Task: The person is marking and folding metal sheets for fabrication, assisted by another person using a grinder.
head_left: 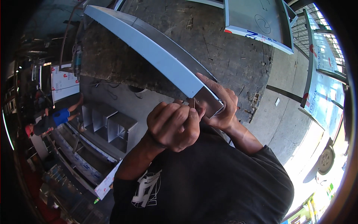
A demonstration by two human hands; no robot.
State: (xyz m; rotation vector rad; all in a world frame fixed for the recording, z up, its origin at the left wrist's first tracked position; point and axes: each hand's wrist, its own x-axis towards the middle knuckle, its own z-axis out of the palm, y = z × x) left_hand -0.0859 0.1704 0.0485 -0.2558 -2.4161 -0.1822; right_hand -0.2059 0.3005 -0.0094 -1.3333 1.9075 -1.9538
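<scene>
A long sheet-metal panel (pixel 156 61) with folded edges and a pale blue outer face slants across the dark worktable, its near end close to my body. My right hand (pixel 223 100) grips that near end, with fingers along the upper edge and the thumb side under the bare metal corner. Just left of it, my left hand (pixel 173 125) is closed in a pinch against the panel's lower corner. A thin edge shows at its fingertips, but what the fingers hold is mostly hidden.
The scratched worktable (pixel 179 30) carries another film-covered metal tray (pixel 257 22) at far right. Box-like metal frames (pixel 121 128) stand on the floor at left. A person (pixel 48 121) in blue shorts is beyond them. A large film-covered panel (pixel 324 71) leans at right.
</scene>
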